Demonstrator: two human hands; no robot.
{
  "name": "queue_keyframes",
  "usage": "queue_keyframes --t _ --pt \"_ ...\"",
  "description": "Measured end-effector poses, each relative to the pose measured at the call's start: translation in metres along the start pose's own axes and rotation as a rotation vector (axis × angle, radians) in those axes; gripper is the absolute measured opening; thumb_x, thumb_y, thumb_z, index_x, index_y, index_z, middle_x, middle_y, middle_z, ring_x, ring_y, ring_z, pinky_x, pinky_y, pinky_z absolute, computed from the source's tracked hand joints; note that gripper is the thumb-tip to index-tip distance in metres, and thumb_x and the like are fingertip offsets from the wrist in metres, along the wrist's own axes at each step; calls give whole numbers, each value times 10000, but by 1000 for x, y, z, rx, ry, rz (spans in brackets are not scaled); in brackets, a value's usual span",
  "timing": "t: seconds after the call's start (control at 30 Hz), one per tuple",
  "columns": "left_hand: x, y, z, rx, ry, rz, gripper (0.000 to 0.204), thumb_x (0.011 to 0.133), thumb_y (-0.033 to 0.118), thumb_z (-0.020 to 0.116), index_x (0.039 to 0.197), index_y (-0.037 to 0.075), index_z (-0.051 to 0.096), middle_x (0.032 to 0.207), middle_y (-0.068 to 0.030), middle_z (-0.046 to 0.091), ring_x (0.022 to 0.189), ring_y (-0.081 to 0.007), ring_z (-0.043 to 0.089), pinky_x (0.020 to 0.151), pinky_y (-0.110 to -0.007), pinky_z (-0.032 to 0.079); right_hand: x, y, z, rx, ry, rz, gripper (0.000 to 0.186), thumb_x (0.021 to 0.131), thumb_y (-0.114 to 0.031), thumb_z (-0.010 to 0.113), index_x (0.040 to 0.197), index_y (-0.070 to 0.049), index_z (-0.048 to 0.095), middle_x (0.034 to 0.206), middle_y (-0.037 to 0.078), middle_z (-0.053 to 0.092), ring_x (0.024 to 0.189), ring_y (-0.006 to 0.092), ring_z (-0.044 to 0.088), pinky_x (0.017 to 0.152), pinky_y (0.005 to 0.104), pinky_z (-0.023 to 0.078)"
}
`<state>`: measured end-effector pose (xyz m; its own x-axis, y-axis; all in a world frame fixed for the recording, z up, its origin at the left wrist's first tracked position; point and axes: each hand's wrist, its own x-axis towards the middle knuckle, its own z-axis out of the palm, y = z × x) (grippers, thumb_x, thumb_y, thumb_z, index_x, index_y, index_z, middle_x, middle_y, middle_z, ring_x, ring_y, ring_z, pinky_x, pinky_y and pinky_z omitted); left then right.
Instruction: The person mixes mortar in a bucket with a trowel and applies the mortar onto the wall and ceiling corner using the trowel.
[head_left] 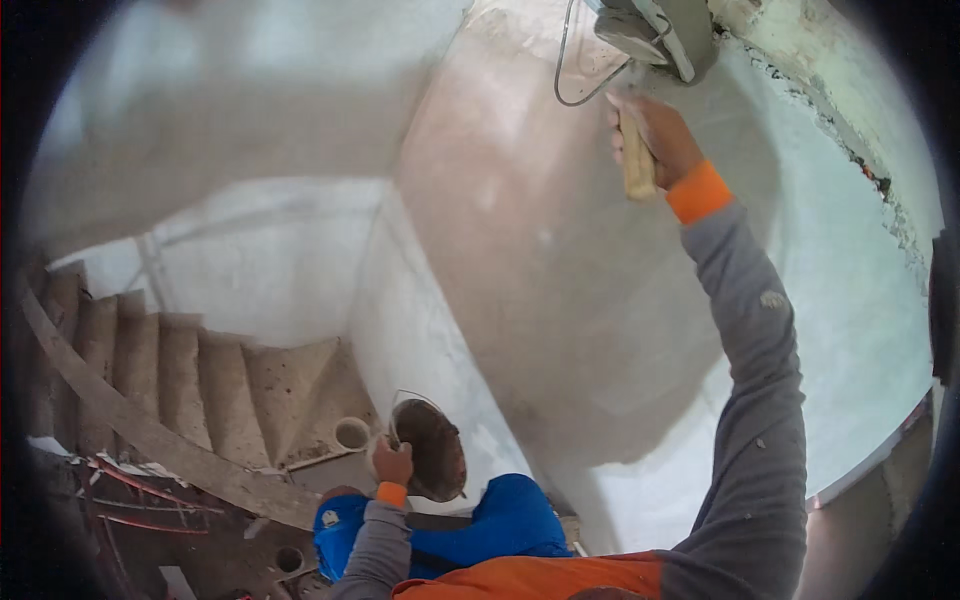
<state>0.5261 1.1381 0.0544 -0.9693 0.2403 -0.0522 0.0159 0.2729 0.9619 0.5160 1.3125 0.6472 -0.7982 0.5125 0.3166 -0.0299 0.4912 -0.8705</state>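
Note:
My right hand is raised high against the wall, closed round the pale wooden handle of a tool. The tool's working end is hidden by my hand, so I cannot tell its kind. Low down, near my knees, my left hand is closed on the rim of a dark, dirty bucket. This bucket is tilted, with its mouth towards me and its thin wire bail up along the rim. In front of me the wall has a broad damp grey-brown patch beside whiter plaster.
Bare concrete stairs curve down on the left, edged by a curved concrete border. A round container stands on a step near the bucket. Above my right hand are a looped cable and a grey fixture. Red tubes lie lower left.

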Motion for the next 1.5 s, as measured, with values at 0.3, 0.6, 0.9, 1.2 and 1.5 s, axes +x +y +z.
queue_keyframes --t 0.3,0.6,0.9,1.2,1.5 --pt "-1 -6 -3 -19 57 12 387 661 188 632 952 -48 536 860 -266 582 830 -432 557 736 -466 444 98 -26 -56 -406 -161 -590 136 812 -166 555 884 -54 530 712 32 530 568 110 532 463 220 474" --pt "7 -18 -3 41 82 105 428 663 188 628 1022 -26 536 878 -234 603 830 -406 578 757 -441 468 95 -97 -53 11 -187 -7 120 842 -140 502 878 -26 498 732 18 534 528 79 529 425 190 486" --pt "3 -6 -9 14 12 -9 426 669 174 614 1043 -16 536 930 -231 599 877 -398 572 774 -441 459 71 -90 -48 6 -109 -177 130 840 -142 526 900 -29 503 715 17 543 524 56 524 389 173 463" --pt "9 -9 -13 30 -37 72 335 663 170 609 938 -8 541 848 -219 600 804 -402 579 716 -450 465 16 -63 -11 -212 -25 -54 159 829 -203 550 912 -71 523 668 -2 530 481 55 488 386 186 434" --pt "11 -15 -2 19 20 76 359 663 201 613 934 -23 534 858 -241 597 815 -412 574 738 -460 457 106 -87 -70 -32 -209 -86 182 848 -157 502 943 -1 503 731 55 538 505 107 514 413 223 471"
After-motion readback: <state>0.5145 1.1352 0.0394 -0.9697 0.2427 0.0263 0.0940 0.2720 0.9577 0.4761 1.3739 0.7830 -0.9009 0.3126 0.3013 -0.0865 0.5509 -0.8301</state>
